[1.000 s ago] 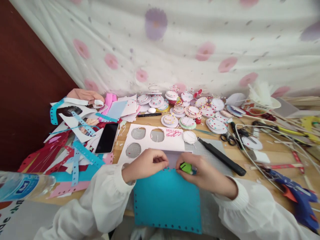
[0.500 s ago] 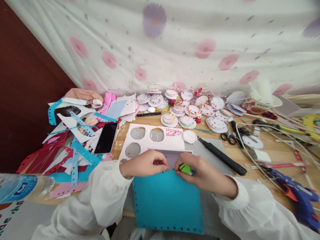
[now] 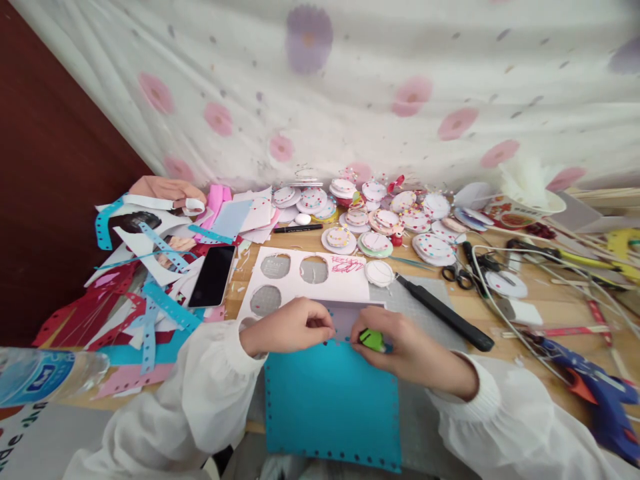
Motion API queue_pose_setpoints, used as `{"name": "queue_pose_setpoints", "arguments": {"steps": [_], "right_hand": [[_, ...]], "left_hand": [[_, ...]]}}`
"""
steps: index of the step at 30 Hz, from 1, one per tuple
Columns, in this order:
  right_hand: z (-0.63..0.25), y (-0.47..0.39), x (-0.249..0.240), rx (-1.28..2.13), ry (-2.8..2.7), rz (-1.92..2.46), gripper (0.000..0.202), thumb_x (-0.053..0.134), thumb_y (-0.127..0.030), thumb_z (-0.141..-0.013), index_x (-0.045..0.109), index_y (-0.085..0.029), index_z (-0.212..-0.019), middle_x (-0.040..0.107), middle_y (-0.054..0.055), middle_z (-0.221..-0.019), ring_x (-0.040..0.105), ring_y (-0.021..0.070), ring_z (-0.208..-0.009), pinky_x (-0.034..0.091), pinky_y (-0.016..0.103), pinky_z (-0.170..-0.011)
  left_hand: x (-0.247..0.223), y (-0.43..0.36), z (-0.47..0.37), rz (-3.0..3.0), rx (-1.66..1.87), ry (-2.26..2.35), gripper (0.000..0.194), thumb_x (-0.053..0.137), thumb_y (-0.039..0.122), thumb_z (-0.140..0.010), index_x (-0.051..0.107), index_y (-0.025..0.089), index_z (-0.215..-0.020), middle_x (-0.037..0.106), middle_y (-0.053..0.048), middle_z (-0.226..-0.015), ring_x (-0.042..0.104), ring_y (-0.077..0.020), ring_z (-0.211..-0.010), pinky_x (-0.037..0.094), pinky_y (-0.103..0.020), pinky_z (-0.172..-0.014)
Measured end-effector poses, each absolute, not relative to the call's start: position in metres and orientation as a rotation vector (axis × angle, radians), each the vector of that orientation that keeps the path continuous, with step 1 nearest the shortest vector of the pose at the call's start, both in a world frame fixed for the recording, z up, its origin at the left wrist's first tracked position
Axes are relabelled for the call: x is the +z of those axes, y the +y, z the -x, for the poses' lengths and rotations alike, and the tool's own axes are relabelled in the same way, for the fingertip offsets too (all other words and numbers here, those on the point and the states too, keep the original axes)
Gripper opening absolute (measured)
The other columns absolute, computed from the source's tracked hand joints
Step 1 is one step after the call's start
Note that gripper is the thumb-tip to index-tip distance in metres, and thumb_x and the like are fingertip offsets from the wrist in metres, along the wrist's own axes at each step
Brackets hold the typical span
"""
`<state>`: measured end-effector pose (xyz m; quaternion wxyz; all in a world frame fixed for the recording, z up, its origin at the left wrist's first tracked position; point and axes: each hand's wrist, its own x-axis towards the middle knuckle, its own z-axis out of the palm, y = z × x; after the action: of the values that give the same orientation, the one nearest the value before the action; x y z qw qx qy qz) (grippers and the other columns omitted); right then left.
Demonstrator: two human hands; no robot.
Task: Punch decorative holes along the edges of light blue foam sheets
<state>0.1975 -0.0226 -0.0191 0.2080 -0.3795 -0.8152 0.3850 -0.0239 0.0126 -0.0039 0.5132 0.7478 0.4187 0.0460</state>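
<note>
A bright blue sheet [image 3: 333, 407] with small holes along its side and bottom edges lies in front of me. At its top edge my right hand [image 3: 400, 343] is closed around a small bright green object [image 3: 371, 339] with dark marks; its kind is hard to make out. My left hand [image 3: 295, 327] is pinched at the same edge, left of the green object, and whatever its fingertips hold is hidden. Small blue and dark bits lie between the hands. Just behind them is a shallow lavender tray [image 3: 373, 304], partly covered by my hands.
White card with round cutouts [image 3: 345, 283], a phone [image 3: 213, 277] and paper scraps [image 3: 173, 307] lie left. Several stacked paper discs [image 3: 435, 249] stand behind. On the right are a black-handled tool [image 3: 445, 313], scissors [image 3: 457, 277], a white cable and a blue glue gun [image 3: 600, 393]. A bottle [image 3: 55, 377] lies far left.
The blue sheet has shifted slightly left. My left fingertips sit a little higher off its edge, and more blue bits show between the hands. The right hand keeps the green object.
</note>
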Motion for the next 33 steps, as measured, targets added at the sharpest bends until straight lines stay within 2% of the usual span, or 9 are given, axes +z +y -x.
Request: {"name": "queue_pose_setpoints", "arguments": {"steps": [6, 10, 13, 18, 20, 22, 25, 29, 33], "right_hand": [[-0.198, -0.023, -0.018, 1.09, -2.277, 1.039, 0.012, 0.056, -0.012, -0.08, 0.06, -0.021, -0.086, 0.066, 0.002, -0.084, 0.06, 0.0159, -0.079, 0.045, 0.028, -0.073], [-0.199, -0.023, -0.017, 1.083, -2.265, 1.037, 0.011, 0.057, -0.012, -0.081, 0.059, -0.021, -0.086, 0.065, 0.002, -0.084, 0.059, 0.0156, -0.079, 0.045, 0.028, -0.073], [-0.202, -0.024, -0.017, 1.078, -2.257, 1.043, 0.01, 0.057, -0.012, -0.081, 0.059, -0.021, -0.086, 0.065, 0.002, -0.084, 0.059, 0.0156, -0.079, 0.045, 0.028, -0.073], [-0.206, -0.027, -0.016, 1.073, -2.233, 1.079, 0.008, 0.056, -0.014, -0.082, 0.059, -0.021, -0.086, 0.064, 0.002, -0.084, 0.059, 0.0159, -0.078, 0.046, 0.028, -0.072], [-0.206, -0.027, -0.017, 1.072, -2.215, 1.091, 0.007, 0.056, -0.014, -0.082, 0.059, -0.021, -0.085, 0.065, 0.003, -0.083, 0.06, 0.0159, -0.078, 0.046, 0.028, -0.071], [-0.206, -0.028, -0.017, 1.068, -2.197, 1.093, 0.007, 0.056, -0.015, -0.083, 0.059, -0.021, -0.085, 0.065, 0.003, -0.083, 0.06, 0.016, -0.078, 0.046, 0.027, -0.071], [-0.205, -0.03, -0.017, 1.047, -2.165, 1.09, 0.005, 0.056, -0.016, -0.083, 0.059, -0.021, -0.083, 0.064, 0.002, -0.08, 0.059, 0.0161, -0.076, 0.045, 0.027, -0.069], [-0.209, -0.038, -0.022, 1.069, -1.987, 1.104, 0.004, 0.057, -0.021, -0.085, 0.06, -0.021, -0.083, 0.062, 0.001, -0.076, 0.057, 0.0155, -0.071, 0.045, 0.025, -0.065], [-0.22, -0.041, -0.044, 0.99, -1.377, 1.215, 0.009, 0.066, -0.028, -0.08, 0.061, -0.022, -0.083, 0.059, 0.002, -0.079, 0.053, 0.0156, -0.072, 0.043, 0.023, -0.061]], "left_hand": [[-0.007, 0.013, 0.024, -1.724, 0.138, 1.066, 0.02, 0.053, 0.029, -0.082, 0.066, 0.014, -0.079, 0.068, -0.004, -0.072, 0.06, -0.0143, -0.064, 0.042, -0.021, -0.056], [-0.012, 0.012, 0.02, -1.749, 0.229, 1.132, 0.015, 0.057, 0.023, -0.078, 0.066, 0.015, -0.086, 0.065, -0.002, -0.07, 0.059, -0.0138, -0.062, 0.044, -0.022, -0.057], [-0.012, 0.011, 0.019, -1.722, 0.295, 1.139, 0.009, 0.061, 0.023, -0.077, 0.064, 0.016, -0.082, 0.062, 0.0, -0.065, 0.058, -0.0126, -0.059, 0.044, -0.021, -0.056], [-0.006, 0.01, 0.023, -1.79, 0.326, 1.127, 0.032, 0.058, 0.041, -0.084, 0.063, 0.015, -0.067, 0.059, 0.0, -0.057, 0.055, -0.012, -0.056, 0.039, -0.02, -0.051], [-0.004, 0.01, 0.025, -1.798, 0.293, 1.116, 0.03, 0.055, 0.039, -0.086, 0.067, 0.015, -0.072, 0.061, 0.0, -0.059, 0.056, -0.0117, -0.055, 0.039, -0.02, -0.051], [-0.003, 0.01, 0.027, -1.789, 0.282, 1.095, 0.025, 0.054, 0.035, -0.087, 0.069, 0.016, -0.088, 0.067, -0.002, -0.071, 0.059, -0.0119, -0.059, 0.042, -0.02, -0.055], [0.003, 0.006, 0.031, -1.853, 0.23, 0.996, 0.03, 0.056, 0.04, -0.086, 0.069, 0.017, -0.099, 0.07, -0.004, -0.086, 0.062, -0.0148, -0.07, 0.044, -0.021, -0.062], [0.019, -0.006, 0.046, -1.985, 0.128, 0.921, 0.019, 0.062, 0.031, -0.084, 0.071, 0.015, -0.081, 0.069, -0.002, -0.077, 0.061, -0.0151, -0.07, 0.041, -0.021, -0.065], [0.032, -0.019, 0.086, -1.916, 0.257, 1.083, 0.019, 0.06, 0.029, -0.084, 0.07, 0.016, -0.076, 0.067, -0.001, -0.072, 0.059, -0.0142, -0.068, 0.041, -0.02, -0.064]]}}
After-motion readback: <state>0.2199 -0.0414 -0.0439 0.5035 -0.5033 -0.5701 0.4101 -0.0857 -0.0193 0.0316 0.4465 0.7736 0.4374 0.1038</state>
